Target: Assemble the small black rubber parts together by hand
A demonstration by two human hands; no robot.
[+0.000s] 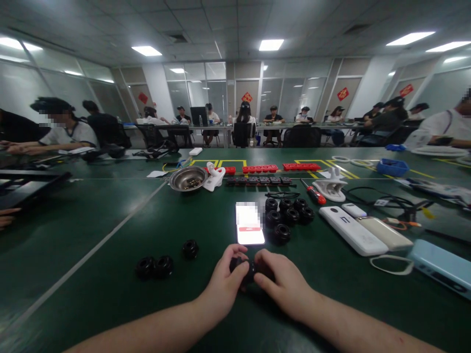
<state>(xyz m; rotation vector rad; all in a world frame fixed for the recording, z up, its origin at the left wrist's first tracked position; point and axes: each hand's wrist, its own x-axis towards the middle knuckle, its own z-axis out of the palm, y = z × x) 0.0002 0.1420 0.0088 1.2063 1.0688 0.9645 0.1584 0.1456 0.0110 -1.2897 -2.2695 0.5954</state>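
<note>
Both hands are meeting at the near edge of the green table (91, 304): our left hand (225, 284) and right hand (283, 284) are pinching 1 small black part (246, 268) between them, fingers curled tight around it, so it is mostly hidden. We are holding it just above the tabletop, right in front of a lit phone (249, 223) lying flat. To the left we are seeing 3 loose black rings (164, 264), 2 touching each other and 1 a little apart. Beyond the phone, to its right, a cluster of black rings (289, 216) is sitting bunched together. Further right, 2 white power banks (364, 229) are lying side by side, with a light blue one (441, 267) nearer the edge. Farther back we are seeing a metal bowl (188, 178), a red-handled screwdriver (314, 193) and red strips (279, 168). Other people are sitting around the room.
</note>
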